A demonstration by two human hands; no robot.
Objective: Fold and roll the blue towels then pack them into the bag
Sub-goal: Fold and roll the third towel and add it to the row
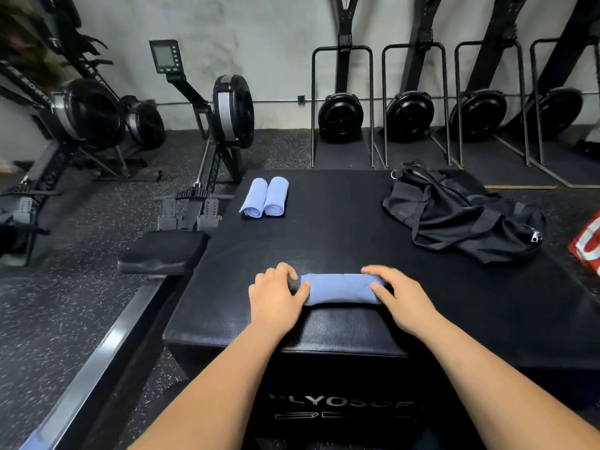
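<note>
In the head view, the near towel roll [341,289] is seen lying on the black box [341,228], close to the front edge. Its long axis is set across the view, left to right, between the two hands.

The left hand [276,295] is placed at the roll's left end. Its thumb is pressed against the cloth and its fingers are curled just past the end; whether cloth is caught between them cannot be told. The right hand [399,300] is laid over the right end, with fingers wrapped across the top and the thumb set on the near side, so that end is gripped.

The roll appears to be fully wound, so a lift is judged to be the next move. The bag [454,216] is slumped at the far right of the box, and its opening cannot be made out. It lies ahead and to the right of the roll, nearer the right hand. Bare box top is left between the two, so a carry to the right is unobstructed.

Two finished rolls [263,198] are set side by side and touching at the far left, with their long axes pointing away from the person. They are well apart from the bag and nearer the left hand.

Little margin is left between the near roll and the front edge. A rowing machine [220,125] stands beyond the left side.
</note>
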